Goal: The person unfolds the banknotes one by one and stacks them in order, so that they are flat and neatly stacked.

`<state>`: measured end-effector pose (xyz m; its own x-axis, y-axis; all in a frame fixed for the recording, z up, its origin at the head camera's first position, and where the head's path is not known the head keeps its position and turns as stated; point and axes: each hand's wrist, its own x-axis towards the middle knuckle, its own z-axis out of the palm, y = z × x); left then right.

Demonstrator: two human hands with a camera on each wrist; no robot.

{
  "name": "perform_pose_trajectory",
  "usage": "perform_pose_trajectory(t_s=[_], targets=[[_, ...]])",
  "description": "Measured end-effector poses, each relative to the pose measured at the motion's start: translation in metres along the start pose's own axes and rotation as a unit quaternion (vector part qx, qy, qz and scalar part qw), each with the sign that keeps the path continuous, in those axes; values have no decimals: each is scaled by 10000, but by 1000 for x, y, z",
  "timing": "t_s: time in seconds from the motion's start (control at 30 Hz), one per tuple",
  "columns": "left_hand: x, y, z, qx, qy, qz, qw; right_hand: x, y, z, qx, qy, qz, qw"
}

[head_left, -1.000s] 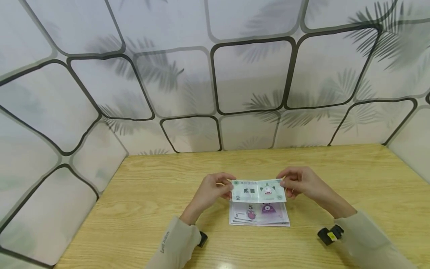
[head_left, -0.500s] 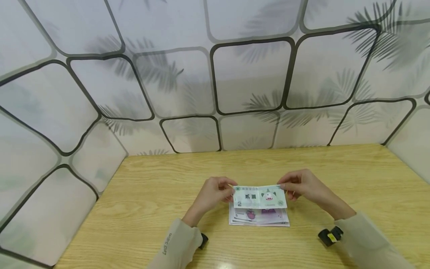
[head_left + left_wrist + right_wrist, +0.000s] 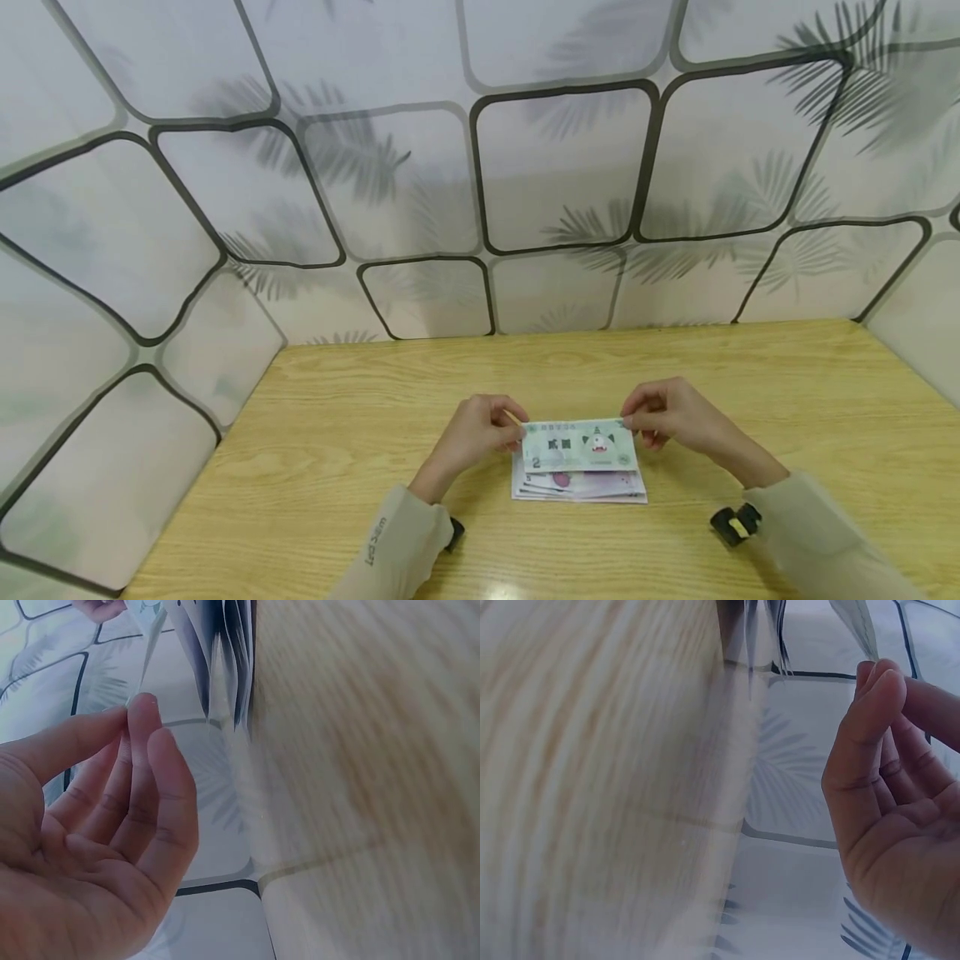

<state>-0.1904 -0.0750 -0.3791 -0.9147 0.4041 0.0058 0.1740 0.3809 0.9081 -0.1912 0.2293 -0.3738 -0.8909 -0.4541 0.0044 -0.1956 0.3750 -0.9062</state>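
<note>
A pale green play banknote, marked 2 with a small cartoon monster, is stretched between both hands over a pile of notes. My left hand pinches its left end between thumb and fingers. At the other end, my right hand pinches the upper right corner. Beneath it lies a stack of purple and white play banknotes, its upper part hidden by the green note. In the left wrist view, the stack fans apart in several layers, separate from the green note. The right wrist view shows the green note's edge at the fingertips.
Both hands are above a light wood-grain table. A patterned backdrop with dark outlines and leaf prints rises behind and to the left. Dark wrist devices hang below the beige sleeves.
The green note has come down toward the person, covering more of the purple stack. Both hands have lowered slightly with it, keeping their pinch on its ends.
</note>
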Motion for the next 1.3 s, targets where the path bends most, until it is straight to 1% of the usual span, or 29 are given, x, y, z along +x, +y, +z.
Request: perform_pose_trajectory(t_s=[0.23, 0.47, 0.73, 0.93, 1.13, 1.2, 1.3], targets=[[0, 0, 2, 306, -89, -40, 9995, 0, 3, 3, -291, -101, 44, 9995], [0, 0, 3, 527, -151, -157, 9984, -1, 4, 5, -351, -187, 182, 9990], [0, 0, 5, 758, -195, -211, 9967, 1, 8, 8, -498, -345, 32, 9982], [-1, 0, 5, 1180, -120, -45, 9929, 0, 8, 9, -517, -350, -23, 9980], [-6, 2, 0, 1429, 3, 34, 9897, -2, 5, 8, -696, -260, 10, 9972], [-11, 3, -3, 1620, 89, 111, 9867, -4, 4, 5, -789, -197, -22, 9967], [-19, 2, -11, 2037, 247, 307, 9782, -10, 2, 0, -921, -40, -23, 9957]])
